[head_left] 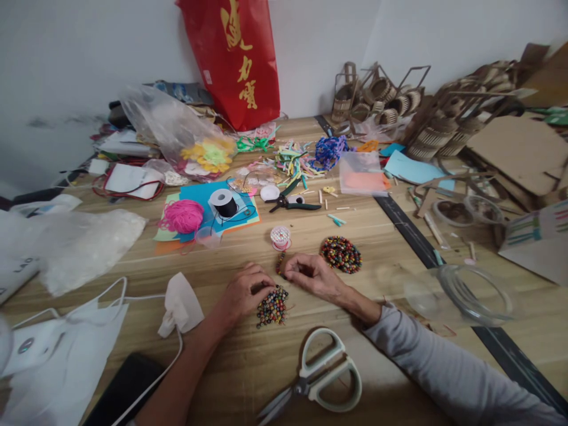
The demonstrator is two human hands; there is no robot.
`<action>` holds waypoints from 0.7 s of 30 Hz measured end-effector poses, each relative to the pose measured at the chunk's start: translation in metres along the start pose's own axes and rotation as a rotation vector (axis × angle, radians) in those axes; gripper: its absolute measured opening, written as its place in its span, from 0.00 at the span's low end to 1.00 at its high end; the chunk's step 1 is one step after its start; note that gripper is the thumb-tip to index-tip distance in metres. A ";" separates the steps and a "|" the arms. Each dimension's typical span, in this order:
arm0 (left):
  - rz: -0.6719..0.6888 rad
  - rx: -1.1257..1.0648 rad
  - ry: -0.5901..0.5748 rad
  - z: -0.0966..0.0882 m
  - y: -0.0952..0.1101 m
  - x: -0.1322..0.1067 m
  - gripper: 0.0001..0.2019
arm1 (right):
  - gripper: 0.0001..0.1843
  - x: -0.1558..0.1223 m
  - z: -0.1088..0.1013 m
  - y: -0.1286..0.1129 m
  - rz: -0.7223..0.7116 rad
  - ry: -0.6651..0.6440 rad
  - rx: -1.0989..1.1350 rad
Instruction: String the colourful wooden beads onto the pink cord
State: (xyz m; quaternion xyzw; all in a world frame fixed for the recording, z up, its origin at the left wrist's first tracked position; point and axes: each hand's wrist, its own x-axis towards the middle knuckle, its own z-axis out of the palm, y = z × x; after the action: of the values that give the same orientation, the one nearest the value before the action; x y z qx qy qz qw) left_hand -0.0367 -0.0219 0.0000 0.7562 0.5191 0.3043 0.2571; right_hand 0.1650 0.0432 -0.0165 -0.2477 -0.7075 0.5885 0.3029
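Note:
My right hand (pixel 314 276) is closed in a pinch at the end of a short string of beads (pixel 281 261). The string leads up to a small spool of thread (pixel 280 237). My left hand (pixel 247 291) has thumb and fingers drawn together at the upper left edge of a pile of loose multicoloured beads (pixel 272 309); whatever its fingertips hold is too small to make out. Just beyond my right wrist lies a coil of strung beads (pixel 341 254). Large scissors (pixel 328 373) with pale handles rest on the table, nearer to me.
Black-handled pliers (pixel 293 204), a spool of black cord (pixel 223 203) and pink yarn (pixel 183 216) lie farther back. To the right are a coil of clear tubing (pixel 474 296) and cardboard (pixel 519 154). A dark phone-like slab (pixel 126 387) and white cable sit at left.

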 end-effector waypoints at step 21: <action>-0.302 -0.535 0.140 0.009 0.004 -0.002 0.04 | 0.13 -0.002 0.000 -0.006 -0.029 -0.058 -0.130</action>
State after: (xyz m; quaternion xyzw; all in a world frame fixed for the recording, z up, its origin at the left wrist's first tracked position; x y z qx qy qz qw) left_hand -0.0282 -0.0259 -0.0036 0.5533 0.5435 0.4399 0.4528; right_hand 0.1662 0.0406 -0.0111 -0.2393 -0.7562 0.5438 0.2742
